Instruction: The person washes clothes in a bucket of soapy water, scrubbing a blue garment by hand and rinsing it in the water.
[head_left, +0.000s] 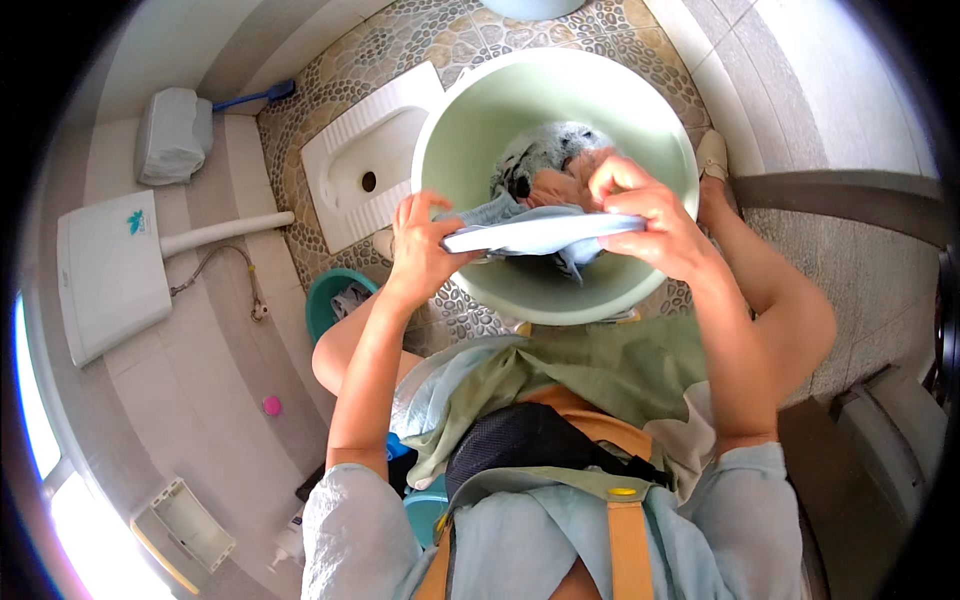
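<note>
A light-blue cloth garment (551, 234) is stretched between my two hands above a large pale green plastic tub (457, 161). My left hand (422, 244) grips its left end near the tub's rim. At the right end, my right hand (651, 214) pinches the fabric between thumb and fingers. Part of the garment hangs down into the tub. Below and beyond it, peach-coloured cloth (559, 184) lies against dark, wet-looking fabric with soap suds (559, 139). The garment hides some of the tub's contents.
Left of the tub, a white squat toilet (360, 161) is set in the pebble-patterned floor. A small teal basin (321, 300) with cloth in it stands by my left knee. A cistern (112, 274) and a blue-handled brush (262, 95) are at the left wall.
</note>
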